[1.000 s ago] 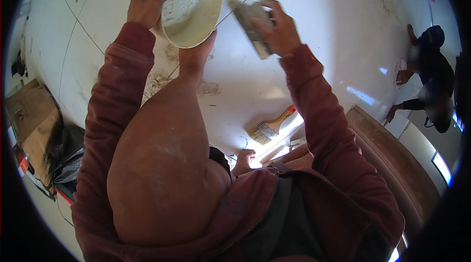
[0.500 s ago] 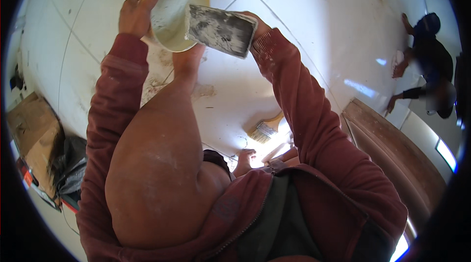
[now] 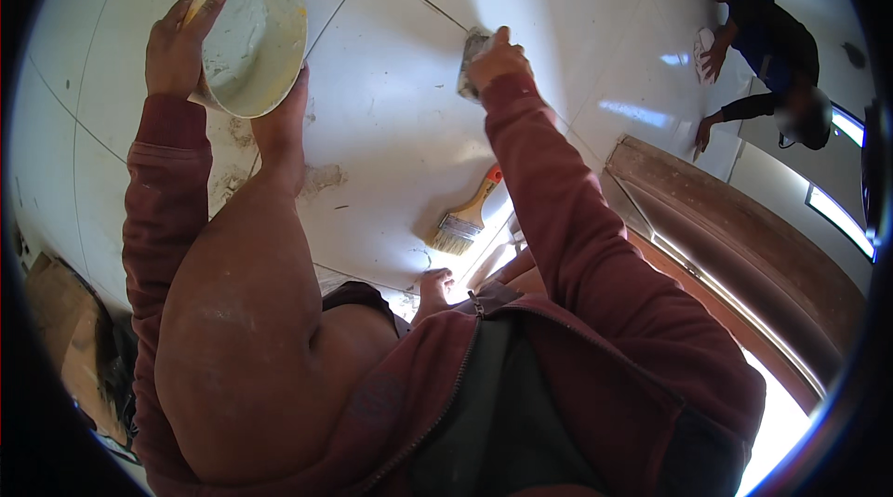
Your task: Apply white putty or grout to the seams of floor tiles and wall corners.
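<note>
My left hand grips the rim of a pale bowl smeared inside with white paste, raised at the upper left over my bare foot. Up and to the right of it, my right hand is closed on a flat scraper smudged with paste, held against or just above the white tiled floor. Below that hand a wide paintbrush with an orange-tipped handle lies on the tiles.
A crouching person in dark clothes at the right has a hand on a pale cloth. A wooden door frame or step runs along the lower right. Cardboard and black plastic lie at the left edge.
My right hand has swung the scraper away from the bowl toward the tiles on the right. The bowl now appears farther left, and the whole view has shifted.
</note>
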A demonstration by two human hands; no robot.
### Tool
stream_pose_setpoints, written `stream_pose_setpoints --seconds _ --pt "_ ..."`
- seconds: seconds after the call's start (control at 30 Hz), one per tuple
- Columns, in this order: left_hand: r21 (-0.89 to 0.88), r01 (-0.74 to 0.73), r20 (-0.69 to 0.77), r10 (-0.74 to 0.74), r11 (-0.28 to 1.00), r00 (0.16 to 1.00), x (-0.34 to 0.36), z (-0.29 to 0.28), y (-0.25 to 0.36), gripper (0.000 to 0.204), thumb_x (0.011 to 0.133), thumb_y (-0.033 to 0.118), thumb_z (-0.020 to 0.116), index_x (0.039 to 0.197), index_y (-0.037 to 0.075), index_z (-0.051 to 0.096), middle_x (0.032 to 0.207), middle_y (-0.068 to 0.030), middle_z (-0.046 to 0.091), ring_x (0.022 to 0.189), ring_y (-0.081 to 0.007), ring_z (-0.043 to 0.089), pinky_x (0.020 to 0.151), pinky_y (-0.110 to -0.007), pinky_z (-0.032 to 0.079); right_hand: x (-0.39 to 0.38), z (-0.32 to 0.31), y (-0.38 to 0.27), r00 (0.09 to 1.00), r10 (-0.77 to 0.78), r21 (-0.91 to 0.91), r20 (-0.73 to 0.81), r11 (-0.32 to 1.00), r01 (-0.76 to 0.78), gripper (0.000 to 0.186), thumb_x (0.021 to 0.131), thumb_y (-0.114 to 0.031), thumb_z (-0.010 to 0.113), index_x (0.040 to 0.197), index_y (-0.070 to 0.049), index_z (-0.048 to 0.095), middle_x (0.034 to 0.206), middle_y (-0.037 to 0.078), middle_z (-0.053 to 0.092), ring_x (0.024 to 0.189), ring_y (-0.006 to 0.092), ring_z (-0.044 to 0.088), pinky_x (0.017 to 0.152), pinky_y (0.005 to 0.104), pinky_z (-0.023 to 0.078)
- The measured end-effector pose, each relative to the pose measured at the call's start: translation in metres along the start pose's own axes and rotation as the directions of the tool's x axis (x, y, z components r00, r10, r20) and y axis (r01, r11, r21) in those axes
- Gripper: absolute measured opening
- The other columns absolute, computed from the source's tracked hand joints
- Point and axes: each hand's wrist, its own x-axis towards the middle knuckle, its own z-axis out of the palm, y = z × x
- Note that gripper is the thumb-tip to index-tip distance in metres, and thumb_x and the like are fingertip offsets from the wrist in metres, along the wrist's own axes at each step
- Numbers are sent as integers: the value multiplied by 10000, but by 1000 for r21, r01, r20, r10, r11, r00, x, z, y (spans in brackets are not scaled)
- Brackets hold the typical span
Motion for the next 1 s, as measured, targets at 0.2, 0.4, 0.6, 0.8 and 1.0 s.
stream_pose_setpoints --seconds 0.2,0.4,0.6,0.8,1.0 --pt "45 -51 -25 52 998 998 2 -5 -11 610 767 407 604 1196 -15 511 1032 -150 617 944 -205 584 865 -269 403 6 -3 31 995 -94 173 28 981 88 435 811 -292 461 1111 5 355 960 284 578 964 401 557 836 449 446" --pt "65 -54 -37 56 996 998 5 -6 -17 611 761 406 607 1196 -13 513 1029 -160 616 953 -208 582 856 -272 411 -3 10 31 992 -100 75 81 993 94 435 818 -304 465 1107 -2 348 925 309 573 922 422 565 803 444 470" --pt "-66 -3 -19 2 998 1000 2 -7 -14 618 754 415 619 1195 -6 517 1077 -144 601 966 -200 574 874 -272 404 -9 11 11 993 -9 -18 114 1000 11 516 803 -307 500 1172 5 319 1012 281 540 960 403 556 831 436 463" --pt "3 -55 -68 55 998 996 10 -10 -35 578 757 427 608 1174 31 548 1053 -147 613 978 -214 580 871 -267 403 36 -37 -1 846 -531 -35 -52 847 530 388 796 -318 535 1120 -114 469 968 179 609 916 350 570 809 408 445" --pt "-108 5 -15 -7 994 1000 9 -17 -26 539 804 325 610 1210 -12 504 1140 -135 568 1055 -165 514 923 -244 358 50 -43 5 626 -779 -299 13 595 746 372 755 -272 572 1110 -177 518 953 114 573 867 296 583 765 394 478"
